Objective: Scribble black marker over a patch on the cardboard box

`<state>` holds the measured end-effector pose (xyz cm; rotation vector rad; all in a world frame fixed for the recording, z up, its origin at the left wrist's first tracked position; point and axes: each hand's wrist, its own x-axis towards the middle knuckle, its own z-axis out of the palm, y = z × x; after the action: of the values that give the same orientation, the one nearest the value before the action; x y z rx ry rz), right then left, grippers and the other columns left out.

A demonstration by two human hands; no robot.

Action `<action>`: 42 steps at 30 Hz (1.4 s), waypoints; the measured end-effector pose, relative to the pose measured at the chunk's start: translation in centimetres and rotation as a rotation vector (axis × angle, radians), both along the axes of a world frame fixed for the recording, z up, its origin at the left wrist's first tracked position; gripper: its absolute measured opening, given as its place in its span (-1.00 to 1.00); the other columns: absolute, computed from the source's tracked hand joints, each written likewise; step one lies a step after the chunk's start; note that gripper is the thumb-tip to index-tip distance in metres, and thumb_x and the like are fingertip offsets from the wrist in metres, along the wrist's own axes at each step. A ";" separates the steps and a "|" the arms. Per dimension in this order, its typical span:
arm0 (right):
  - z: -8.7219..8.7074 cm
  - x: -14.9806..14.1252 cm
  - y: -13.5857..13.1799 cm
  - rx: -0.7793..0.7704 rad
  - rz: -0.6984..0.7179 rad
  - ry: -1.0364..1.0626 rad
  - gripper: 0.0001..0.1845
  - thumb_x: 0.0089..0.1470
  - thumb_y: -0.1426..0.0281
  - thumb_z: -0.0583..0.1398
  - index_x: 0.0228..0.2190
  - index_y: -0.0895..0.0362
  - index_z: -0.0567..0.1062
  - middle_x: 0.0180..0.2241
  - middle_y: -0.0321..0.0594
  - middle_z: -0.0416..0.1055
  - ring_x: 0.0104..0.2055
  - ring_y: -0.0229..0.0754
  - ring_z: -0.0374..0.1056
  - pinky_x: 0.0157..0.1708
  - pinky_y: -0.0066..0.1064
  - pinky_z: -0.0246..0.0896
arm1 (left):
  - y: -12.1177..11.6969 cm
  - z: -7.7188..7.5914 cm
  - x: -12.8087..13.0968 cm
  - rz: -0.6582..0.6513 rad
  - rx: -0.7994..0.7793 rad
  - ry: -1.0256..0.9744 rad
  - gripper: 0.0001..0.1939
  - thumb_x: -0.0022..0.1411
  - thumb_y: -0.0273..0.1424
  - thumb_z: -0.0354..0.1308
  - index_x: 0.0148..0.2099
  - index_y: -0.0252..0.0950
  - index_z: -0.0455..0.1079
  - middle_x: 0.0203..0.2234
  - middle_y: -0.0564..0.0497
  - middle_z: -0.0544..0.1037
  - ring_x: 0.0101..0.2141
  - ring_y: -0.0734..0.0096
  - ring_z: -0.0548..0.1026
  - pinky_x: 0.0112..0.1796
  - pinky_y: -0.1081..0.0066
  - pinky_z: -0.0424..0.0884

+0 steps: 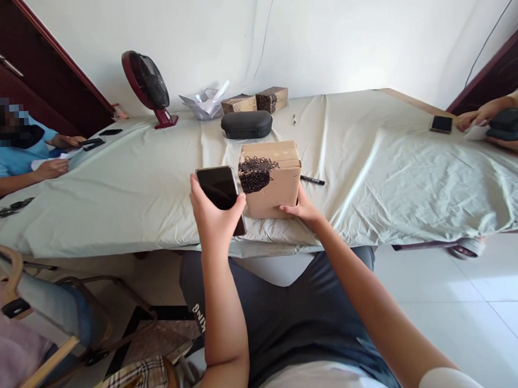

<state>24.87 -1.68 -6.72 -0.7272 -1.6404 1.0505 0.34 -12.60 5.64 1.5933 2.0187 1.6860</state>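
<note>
Left hand [212,216] grip pinches the phone [218,187] by its side edges, thumb on the right edge, palm covering the lower-left part; fingers beneath hidden. Right hand [303,208] grip holds the cardboard box [276,187] at its lower right corner, thumb on the front face, other fingers mostly out of sight. Box underside hidden, can't tell if it rests on the table [369,160]. Phone is just left of the box; can't tell if they touch. Pen [313,181] right of the box, one end blocked by it. Beyond the box: black case [247,126], partly covering two boxes [255,101] at the wall. Person far left of the box blurred at the head; person far right cut off by the frame.

Phone: dark screen faces up toward the wearer, long axis runs away from the wearer, far end tipped left. Box: front face toward the wearer, black scribble across its upper left corner; long axis unclear.
</note>
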 end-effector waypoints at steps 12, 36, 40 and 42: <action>-0.3 0.1 0.3 0.014 -0.021 -0.028 0.55 -0.16 -0.20 0.52 0.57 -0.18 -0.19 0.61 -0.07 -0.13 0.59 0.39 -0.05 0.54 0.34 -0.08 | 0.6 -1.7 2.1 -0.079 0.199 0.058 0.12 0.09 -0.24 0.41 0.57 -0.38 0.00 0.47 -0.41 0.28 0.46 -0.11 0.31 0.43 -0.06 0.30; 0.3 0.0 0.1 0.000 -0.014 -0.028 0.60 -0.22 -0.26 0.51 0.57 -0.10 -0.19 0.59 -0.01 -0.08 0.59 0.37 -0.05 0.56 0.26 -0.10 | 8.1 -7.2 -5.6 0.165 -0.612 0.231 -0.11 0.14 -0.26 0.43 0.41 -0.60 0.29 0.17 -0.54 0.57 0.22 -0.32 0.54 0.28 -0.07 0.41; 0.1 -0.1 0.1 0.007 -0.021 -0.031 0.59 -0.19 -0.27 0.50 0.57 -0.15 -0.22 0.62 -0.08 -0.14 0.61 0.34 -0.09 0.55 0.27 -0.07 | 11.0 -8.1 -5.0 0.193 -0.633 0.217 -0.17 0.14 -0.18 0.44 0.34 -0.51 0.38 0.18 -0.56 0.56 0.29 -0.52 0.41 0.26 -0.36 0.30; 0.0 -0.1 0.1 0.002 -0.023 -0.027 0.61 -0.20 -0.28 0.50 0.57 -0.17 -0.25 0.63 -0.09 -0.17 0.60 0.34 -0.08 0.54 0.28 -0.04 | 12.1 -8.2 -4.6 0.188 -0.625 0.215 -0.28 0.12 -0.11 0.46 0.20 -0.45 0.50 0.13 -0.55 0.60 0.32 -0.61 0.34 0.24 -0.49 0.21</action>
<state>24.79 -1.60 -6.68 -0.7607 -1.6522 1.0270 -4.25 -0.49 -2.56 1.4280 2.5171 0.7923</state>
